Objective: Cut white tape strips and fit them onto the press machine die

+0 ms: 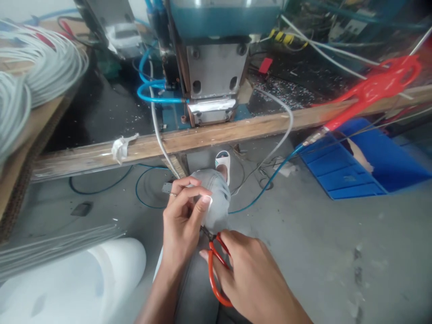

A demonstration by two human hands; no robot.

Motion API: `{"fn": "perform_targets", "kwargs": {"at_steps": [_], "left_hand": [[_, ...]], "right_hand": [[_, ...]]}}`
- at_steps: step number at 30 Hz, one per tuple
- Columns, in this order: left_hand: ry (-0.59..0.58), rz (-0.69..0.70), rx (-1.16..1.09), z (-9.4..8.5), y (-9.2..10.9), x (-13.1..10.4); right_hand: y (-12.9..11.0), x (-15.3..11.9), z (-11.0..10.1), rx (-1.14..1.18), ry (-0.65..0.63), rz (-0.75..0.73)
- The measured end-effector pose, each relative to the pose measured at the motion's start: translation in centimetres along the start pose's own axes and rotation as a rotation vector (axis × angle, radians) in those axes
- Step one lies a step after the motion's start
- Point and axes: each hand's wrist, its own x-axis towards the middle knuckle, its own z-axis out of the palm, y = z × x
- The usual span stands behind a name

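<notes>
My left hand (180,220) is closed in a pinch, thumb against fingertips. A grey-white cable (161,143) comes down over the bench edge into this hand, and a small white bit shows at the fingertips. Wrapped round the red handles of a pair of scissors (211,270) is my right hand (251,265). The dark blades point up toward my left palm and are partly hidden behind the thumb, so I cannot tell whether they touch the cable. Both hands are above my grey-trousered legs.
Ahead stands a machine (216,67) on a wood-edged bench (202,138). Coiled cables (57,67) lie at left, above a white rounded seat (114,265). A red air gun (374,90) hangs at right over a blue bin (324,166). Hoses trail across the floor.
</notes>
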Motion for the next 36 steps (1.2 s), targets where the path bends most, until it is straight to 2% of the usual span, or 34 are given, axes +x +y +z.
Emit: {"fn": "perform_targets", "kwargs": {"at_steps": [12, 16, 20, 27, 31, 36], "left_hand": [[-0.024, 0.027, 0.063, 0.0, 0.0, -0.1], [-0.048, 0.04, 0.077, 0.0, 0.1, 0.0], [-0.056, 0.076, 0.077, 0.0, 0.1, 0.1], [-0.041, 0.12, 0.111, 0.1, 0.0, 0.1], [-0.039, 0.114, 0.121, 0.0, 0.0, 0.0], [-0.044, 0.087, 0.149, 0.1, 0.1, -0.2]], "right_hand": [[0.6, 0.3, -0.8, -0.012, 0.025, -0.032], [0.2, 0.4, -1.6, -0.024, -0.013, -0.01], [-0.2, 0.6, -2.2, -0.094, -0.029, -0.033], [0.2, 1.0, -1.9, -0.354, -0.034, -0.08], [0.4, 1.1, -1.8, -0.338, -0.047, -0.066], [0.1, 0.9, -1.8, -0.264, -0.004, -0.068]]}}
